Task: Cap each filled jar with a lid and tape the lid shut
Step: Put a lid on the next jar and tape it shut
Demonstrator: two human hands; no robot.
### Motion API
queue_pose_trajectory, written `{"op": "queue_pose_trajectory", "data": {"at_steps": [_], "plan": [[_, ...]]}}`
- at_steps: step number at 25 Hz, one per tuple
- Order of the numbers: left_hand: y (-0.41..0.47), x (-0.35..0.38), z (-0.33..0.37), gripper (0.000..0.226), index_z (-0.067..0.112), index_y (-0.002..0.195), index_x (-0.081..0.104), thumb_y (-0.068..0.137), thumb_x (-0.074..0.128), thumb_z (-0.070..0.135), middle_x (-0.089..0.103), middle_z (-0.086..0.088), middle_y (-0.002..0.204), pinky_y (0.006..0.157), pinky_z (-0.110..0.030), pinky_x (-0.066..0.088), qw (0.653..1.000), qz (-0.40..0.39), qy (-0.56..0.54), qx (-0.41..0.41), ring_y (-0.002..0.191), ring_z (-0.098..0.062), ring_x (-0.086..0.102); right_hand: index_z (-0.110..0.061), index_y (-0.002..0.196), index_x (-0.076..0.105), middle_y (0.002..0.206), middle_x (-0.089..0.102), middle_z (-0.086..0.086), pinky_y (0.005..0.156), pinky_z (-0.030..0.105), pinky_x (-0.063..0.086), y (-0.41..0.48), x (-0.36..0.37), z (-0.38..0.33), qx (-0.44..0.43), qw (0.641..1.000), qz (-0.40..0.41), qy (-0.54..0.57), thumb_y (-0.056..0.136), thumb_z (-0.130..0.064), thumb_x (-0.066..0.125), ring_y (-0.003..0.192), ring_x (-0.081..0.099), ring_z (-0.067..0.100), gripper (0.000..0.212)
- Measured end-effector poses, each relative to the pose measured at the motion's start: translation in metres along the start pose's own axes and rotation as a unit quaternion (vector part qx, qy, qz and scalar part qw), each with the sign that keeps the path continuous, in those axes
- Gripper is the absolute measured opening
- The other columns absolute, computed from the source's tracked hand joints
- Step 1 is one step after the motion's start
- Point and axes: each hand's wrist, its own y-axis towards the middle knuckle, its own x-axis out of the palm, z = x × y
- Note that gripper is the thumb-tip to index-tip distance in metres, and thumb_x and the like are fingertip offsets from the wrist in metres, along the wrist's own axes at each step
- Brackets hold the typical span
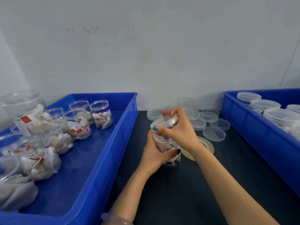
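A clear plastic jar (164, 146) filled with tea bags stands on the dark table between two blue bins. My left hand (154, 153) grips its side from the left. My right hand (177, 125) holds a clear round lid (164, 121), tilted just over the jar's mouth. A roll of clear tape (205, 147) lies flat on the table right behind the jar, partly hidden by my right wrist. Several loose lids (213, 133) lie scattered at the back of the table.
The blue bin on the left (113, 143) holds several open jars of tea bags (101, 116). The blue bin on the right (253, 127) holds several capped jars (265, 104). A white wall rises close behind the table.
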Motion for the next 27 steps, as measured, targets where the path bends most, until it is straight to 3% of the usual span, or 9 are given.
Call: {"op": "queue_pose_trajectory", "data": {"at_steps": [2, 5, 11, 14, 18, 22, 25, 27], "plan": [[0.000, 0.001, 0.000, 0.077, 0.053, 0.118, 0.041, 0.061, 0.090, 0.040, 0.062, 0.033, 0.110, 0.071, -0.002, 0.046, 1.000, 0.002, -0.006, -0.011, 0.102, 0.016, 0.058, -0.028, 0.095, 0.045, 0.120, 0.066, -0.011, 0.094, 0.045, 0.054, -0.007, 0.001, 0.016, 0.005, 1.000, -0.008, 0.000, 0.050, -0.060, 0.089, 0.112, 0.063, 0.013, 0.071], [0.001, 0.003, 0.002, 0.082, 0.044, 0.127, 0.045, 0.058, 0.089, 0.043, 0.063, 0.029, 0.114, 0.072, -0.004, 0.048, 1.000, -0.004, -0.009, -0.008, 0.105, 0.013, 0.059, -0.032, 0.099, 0.050, 0.125, 0.063, -0.015, 0.096, 0.033, 0.052, -0.016, 0.002, 0.026, -0.057, 0.998, 0.021, -0.020, 0.056, -0.054, 0.088, 0.117, 0.060, 0.007, 0.061], [-0.002, 0.003, 0.005, 0.079, 0.046, 0.125, 0.044, 0.062, 0.091, 0.039, 0.058, 0.038, 0.112, 0.070, -0.001, 0.046, 1.000, -0.010, -0.023, -0.003, 0.104, 0.018, 0.056, -0.035, 0.123, 0.062, 0.125, 0.059, -0.024, 0.107, 0.021, 0.038, -0.017, -0.006, 0.024, -0.045, 0.987, 0.024, -0.149, 0.057, -0.072, 0.074, 0.133, 0.041, -0.002, 0.076], [-0.004, 0.001, 0.003, 0.083, 0.045, 0.128, 0.040, 0.064, 0.091, 0.034, 0.061, 0.028, 0.116, 0.071, -0.002, 0.047, 0.999, -0.022, -0.027, -0.013, 0.104, 0.017, 0.056, -0.033, 0.131, 0.061, 0.122, 0.065, -0.019, 0.103, 0.031, 0.049, -0.017, -0.011, 0.022, -0.016, 0.995, -0.022, -0.092, 0.060, -0.062, 0.082, 0.118, 0.058, 0.000, 0.080], [-0.007, 0.000, 0.003, 0.091, 0.040, 0.127, 0.028, 0.062, 0.091, 0.032, 0.055, 0.018, 0.118, 0.066, -0.006, 0.048, 0.996, -0.063, 0.030, -0.054, 0.099, 0.007, 0.059, -0.028, 0.134, 0.060, 0.123, 0.066, -0.015, 0.103, 0.037, 0.050, -0.016, -0.018, 0.023, -0.007, 0.997, -0.041, -0.072, 0.060, -0.060, 0.084, 0.116, 0.061, 0.003, 0.083], [-0.008, -0.002, 0.004, 0.077, 0.036, 0.114, 0.043, 0.054, 0.092, 0.037, 0.064, 0.014, 0.105, 0.063, -0.007, 0.050, 0.999, -0.037, 0.018, -0.035, 0.089, 0.010, 0.063, -0.021, 0.128, 0.064, 0.121, 0.069, -0.010, 0.100, 0.034, 0.052, -0.019, -0.020, 0.025, -0.025, 0.999, -0.022, -0.029, 0.068, -0.047, 0.082, 0.115, 0.063, 0.008, 0.068], [-0.011, -0.002, 0.007, 0.067, 0.034, 0.114, 0.054, 0.060, 0.092, 0.036, 0.071, 0.010, 0.104, 0.074, -0.017, 0.055, 0.996, -0.077, -0.043, -0.029, 0.095, -0.001, 0.068, -0.018, 0.128, 0.064, 0.122, 0.070, -0.009, 0.097, 0.030, 0.053, -0.017, -0.029, 0.027, -0.020, 0.999, -0.020, 0.037, 0.079, -0.042, 0.079, 0.116, 0.064, 0.011, 0.057], [-0.014, -0.002, 0.011, 0.065, 0.033, 0.114, 0.058, 0.058, 0.088, 0.044, 0.074, 0.010, 0.105, 0.075, -0.018, 0.054, 0.986, -0.116, -0.108, -0.049, 0.097, -0.006, 0.070, -0.018, 0.132, 0.060, 0.127, 0.068, -0.005, 0.098, 0.034, 0.054, -0.015, -0.035, 0.028, 0.012, 0.992, -0.058, 0.110, 0.076, -0.047, 0.072, 0.119, 0.063, 0.015, 0.064]]}}
